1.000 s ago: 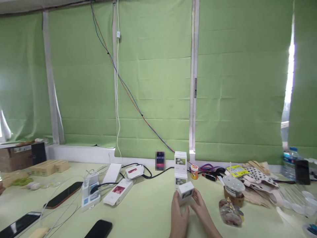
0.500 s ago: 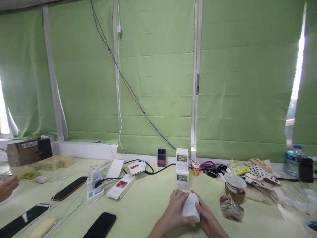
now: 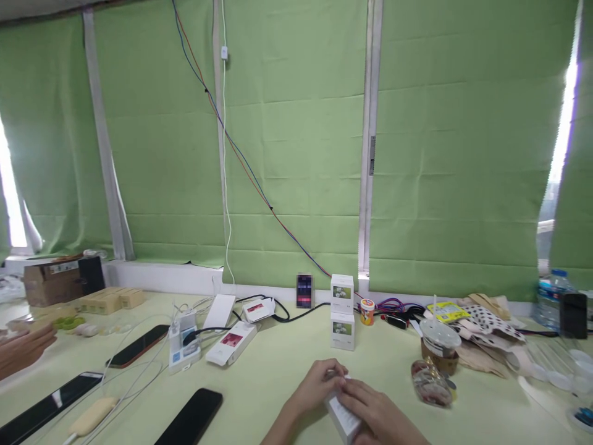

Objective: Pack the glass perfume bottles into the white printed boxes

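The left hand (image 3: 319,384) grasps the far end of a white box (image 3: 343,421) low over the desk (image 3: 273,380) (whether they touch, I can't tell), and the right hand (image 3: 370,408) clasps its right side. The box looks light and stiff, probably smooth card that dents if squeezed, so opposite edges suit best. Around it: a dark phone (image 3: 191,420) leftward, two stacked boxes (image 3: 342,316) obstructing straight ahead, a clear-wrapped packet (image 3: 430,384) rightward.

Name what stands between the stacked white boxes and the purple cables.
In the head view, an orange jar stands between the stacked white boxes and the purple cables.
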### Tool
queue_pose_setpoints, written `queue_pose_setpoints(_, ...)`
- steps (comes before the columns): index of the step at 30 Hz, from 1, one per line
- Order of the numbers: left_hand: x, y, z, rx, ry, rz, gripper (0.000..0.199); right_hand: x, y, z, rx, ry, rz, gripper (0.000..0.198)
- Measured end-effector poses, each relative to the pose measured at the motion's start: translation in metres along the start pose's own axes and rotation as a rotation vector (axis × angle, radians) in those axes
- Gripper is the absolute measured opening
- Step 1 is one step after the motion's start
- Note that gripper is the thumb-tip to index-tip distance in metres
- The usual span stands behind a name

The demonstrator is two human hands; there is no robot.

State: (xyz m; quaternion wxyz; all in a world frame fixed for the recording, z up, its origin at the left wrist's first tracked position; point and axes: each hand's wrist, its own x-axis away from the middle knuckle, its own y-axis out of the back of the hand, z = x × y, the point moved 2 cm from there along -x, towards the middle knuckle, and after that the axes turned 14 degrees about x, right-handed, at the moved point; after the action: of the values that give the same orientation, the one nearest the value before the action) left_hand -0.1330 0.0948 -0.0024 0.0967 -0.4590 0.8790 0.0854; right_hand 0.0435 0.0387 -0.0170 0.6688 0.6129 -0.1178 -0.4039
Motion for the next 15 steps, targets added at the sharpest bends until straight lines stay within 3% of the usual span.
queue_pose_setpoints(4,0.0,0.01,-0.002,-0.014,-0.042,-0.095,0.044,-0.001,-0.011,-0.003,-0.05,-0.085,0.002,0.063)
queue_pose_setpoints(8,-0.002,0.02,-0.012,-0.004,-0.102,-0.118,0.061,-0.001,-0.014,-0.008,-0.238,-0.24,-0.158,0.046)
queue_pose_setpoints(12,0.0,0.013,-0.022,-0.041,-0.164,-0.044,0.07,0.0,-0.017,-0.015,-0.581,-0.448,-0.388,0.047)
queue_pose_setpoints(15,0.004,-0.003,-0.024,-0.305,-0.181,0.075,0.092,-0.002,-0.03,-0.021,-0.939,-0.659,-0.488,0.062)
